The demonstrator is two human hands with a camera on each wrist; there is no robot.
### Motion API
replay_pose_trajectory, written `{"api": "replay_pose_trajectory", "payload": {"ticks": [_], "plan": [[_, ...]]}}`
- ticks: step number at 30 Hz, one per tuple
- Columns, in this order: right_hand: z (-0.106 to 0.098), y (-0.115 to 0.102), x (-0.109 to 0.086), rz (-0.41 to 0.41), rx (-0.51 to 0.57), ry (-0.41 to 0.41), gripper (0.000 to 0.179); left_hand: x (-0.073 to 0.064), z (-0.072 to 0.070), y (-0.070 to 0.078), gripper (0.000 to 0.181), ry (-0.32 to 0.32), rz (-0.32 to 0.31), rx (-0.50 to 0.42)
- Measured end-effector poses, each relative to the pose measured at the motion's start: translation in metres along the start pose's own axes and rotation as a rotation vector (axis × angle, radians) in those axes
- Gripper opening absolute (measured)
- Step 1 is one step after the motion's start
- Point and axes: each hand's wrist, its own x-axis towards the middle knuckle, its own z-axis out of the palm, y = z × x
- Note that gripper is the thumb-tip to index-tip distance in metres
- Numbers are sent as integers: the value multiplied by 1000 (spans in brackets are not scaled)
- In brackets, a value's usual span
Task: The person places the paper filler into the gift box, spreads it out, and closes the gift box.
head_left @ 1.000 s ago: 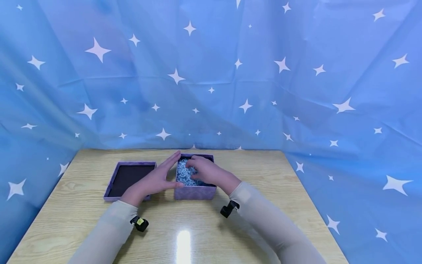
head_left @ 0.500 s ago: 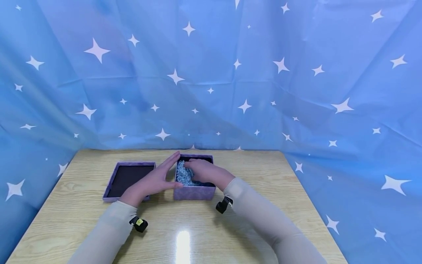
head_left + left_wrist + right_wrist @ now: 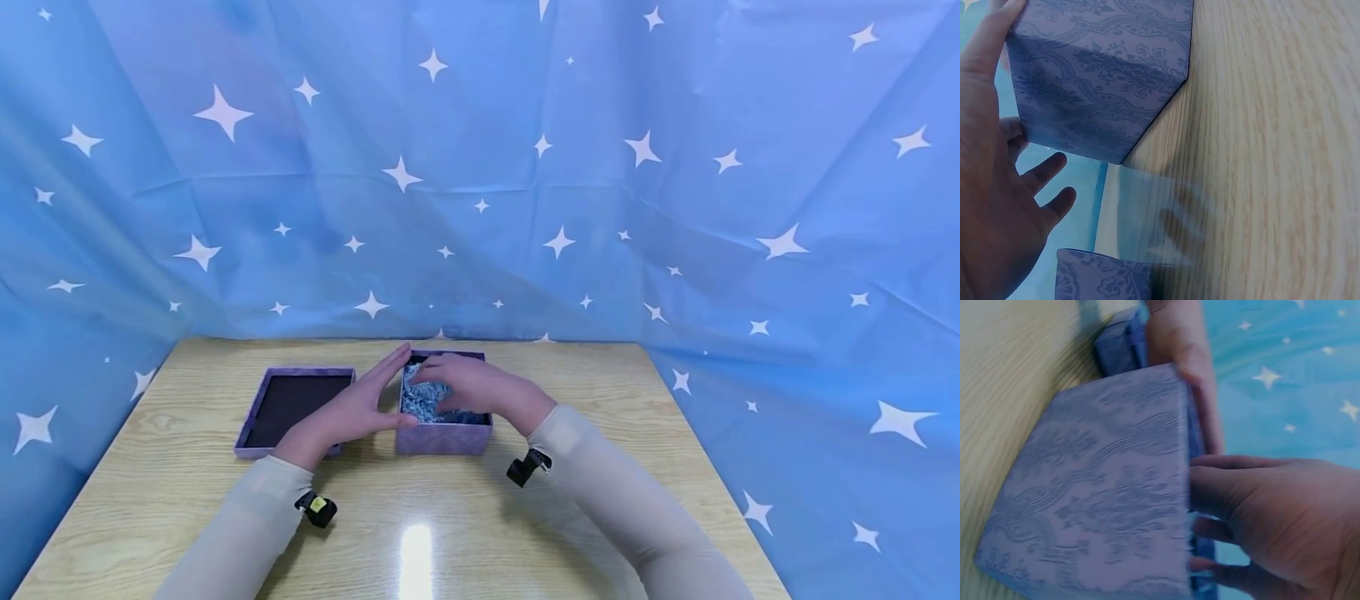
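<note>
A purple patterned box (image 3: 442, 440) stands uncovered on the table, with light-blue shredded paper (image 3: 420, 403) inside it. Spread along the box's left side, my left hand (image 3: 352, 413) touches the rim with its thumb at the near corner and its forefinger at the far one. My right hand (image 3: 480, 388) is over the box's right side, its fingers bent loosely down toward the shreds, with a gap between thumb and forefinger. The right wrist view shows the box wall (image 3: 1097, 487) hiding the right fingertips (image 3: 1200, 562) just past the rim.
Left of the box lies its shallow lid (image 3: 296, 410), dark inside up, partly behind my left forearm. The wooden table (image 3: 600, 392) reaches back to a blue star-patterned curtain (image 3: 480, 167). Black cameras (image 3: 318, 508) sit on both sleeved wrists.
My right hand dipped deeper into the shredded paper half a second ago, pushing it leftward, and is now raised a little with its fingers spread wider. The left hand stays in place.
</note>
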Motion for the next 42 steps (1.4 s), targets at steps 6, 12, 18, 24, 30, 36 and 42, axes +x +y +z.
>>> {"api": "replay_pose_trajectory", "payload": {"ticks": [6, 12, 18, 24, 30, 36, 42], "plan": [[18, 4, 20, 75, -87, -108, 76, 0, -1, -2, 111, 7, 45, -11], [29, 0, 30, 126, -195, -160, 69, 3, 1, -18, 113, 10, 86, 6], [20, 1, 25, 139, -129, -158, 78, 1, -2, 0, 111, 12, 24, 6], [-14, 6, 12, 58, 98, -87, 78, 1, -2, 1, 112, 2, -4, 9], [-10, 13, 19, 10, 220, 49, 41, 0, -3, -2, 112, 7, -14, 6], [20, 16, 36, 77, 105, -39, 51, -1, -2, 1, 112, 2, 7, 6], [34, 5, 45, 145, -180, -99, 65, -1, -1, 0, 112, 5, 7, 12]]}}
